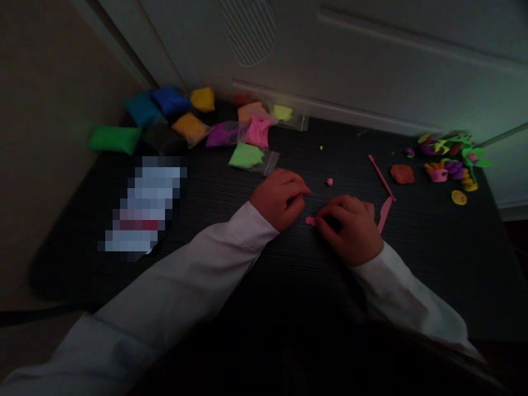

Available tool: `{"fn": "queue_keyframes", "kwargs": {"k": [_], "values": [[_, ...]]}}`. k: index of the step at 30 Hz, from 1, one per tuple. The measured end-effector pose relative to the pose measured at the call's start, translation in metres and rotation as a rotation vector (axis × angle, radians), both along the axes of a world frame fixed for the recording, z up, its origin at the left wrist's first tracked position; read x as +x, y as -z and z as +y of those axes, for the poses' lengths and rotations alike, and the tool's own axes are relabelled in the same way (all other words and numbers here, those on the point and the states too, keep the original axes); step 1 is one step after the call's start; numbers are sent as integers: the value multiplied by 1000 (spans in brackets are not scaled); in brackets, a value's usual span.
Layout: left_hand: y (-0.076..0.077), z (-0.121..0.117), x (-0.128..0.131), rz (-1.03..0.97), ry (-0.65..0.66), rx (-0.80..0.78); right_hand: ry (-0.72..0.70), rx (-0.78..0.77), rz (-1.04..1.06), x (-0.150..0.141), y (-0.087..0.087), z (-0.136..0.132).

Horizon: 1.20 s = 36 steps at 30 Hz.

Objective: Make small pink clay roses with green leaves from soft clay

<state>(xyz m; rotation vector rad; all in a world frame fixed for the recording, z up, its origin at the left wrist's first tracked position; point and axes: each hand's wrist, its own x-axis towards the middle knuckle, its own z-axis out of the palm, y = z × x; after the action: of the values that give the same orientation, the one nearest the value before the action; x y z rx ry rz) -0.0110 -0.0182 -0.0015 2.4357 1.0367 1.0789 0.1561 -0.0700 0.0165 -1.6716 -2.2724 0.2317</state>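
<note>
Centrally, two bare hands work low over a dark tabletop (231, 242). The left hand (279, 198) is loosely curled, thumb and forefinger a little apart, seemingly holding nothing. The right hand (350, 228) is bent down, its fingertips at a small flat strip of pink clay (310, 220) on the table; whether they pinch or only touch it, I cannot tell. Taking that clay as the clock's center, the left hand sits at eleven and the right at three. A tiny pink ball (329, 181) lies near, at one. Toward two come a thin pink stick (381, 177), a reddish lump (402, 174) and, farther out, colorful clay figures (436, 174). Bagged clay, including a light green packet (246, 156), spreads from ten to nearly twelve. At nine lies a pixelated, bright rectangle (144, 206).
</note>
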Motion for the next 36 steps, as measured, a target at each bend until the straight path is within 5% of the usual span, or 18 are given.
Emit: {"fn": "queue_keyframes", "kwargs": {"k": [36], "values": [[0, 0, 0, -26, -8, -3, 21, -22, 52, 0, 2, 2]]}}
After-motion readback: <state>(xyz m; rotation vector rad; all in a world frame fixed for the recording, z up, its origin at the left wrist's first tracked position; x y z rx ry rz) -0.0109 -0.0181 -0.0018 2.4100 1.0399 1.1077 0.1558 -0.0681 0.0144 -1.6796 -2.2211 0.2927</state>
